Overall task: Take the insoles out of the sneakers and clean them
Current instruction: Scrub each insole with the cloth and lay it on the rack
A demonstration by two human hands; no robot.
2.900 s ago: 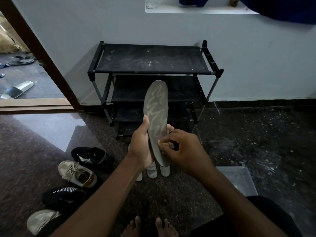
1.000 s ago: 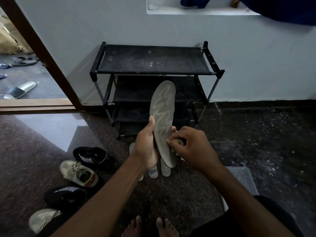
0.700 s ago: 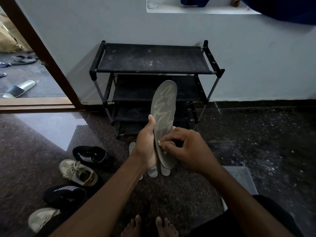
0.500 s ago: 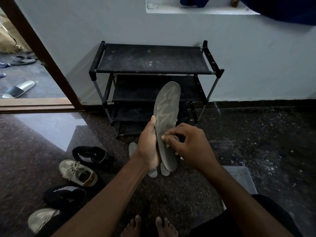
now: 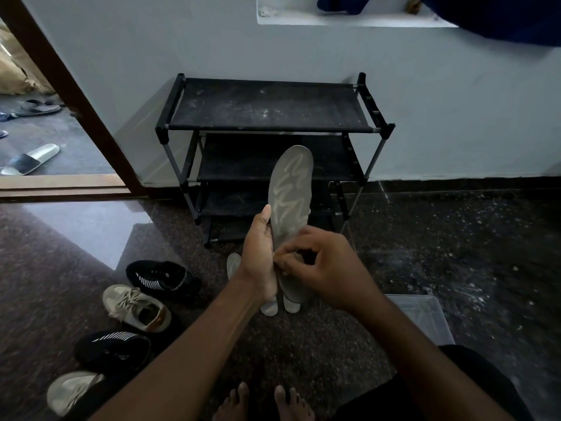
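Note:
My left hand [image 5: 261, 259] grips a grey insole [image 5: 290, 192] with a pale zigzag mark, holding it upright in front of the shoe rack. Against the insole's lower half my right hand [image 5: 321, 265] presses, its fingertips pinched on something small that I cannot make out. More grey insoles [image 5: 268, 306] lie on the floor under my hands, mostly hidden. At the lower left, sneakers stand in a row: a black one [image 5: 161, 278], a beige laced one [image 5: 136, 308], another black one [image 5: 112, 347] and a pale one [image 5: 73, 390].
A black three-tier shoe rack [image 5: 270, 107] stands against the pale wall. A clear plastic tub [image 5: 425, 317] sits on the floor at the right. My bare toes [image 5: 267, 402] show at the bottom. An open doorway [image 5: 39, 141] with sandals beyond is on the left.
My right hand's fingertips have slid back and forth across the insole's lower half, now pinched at its left edge near my left palm. The insole has tilted slightly to the right.

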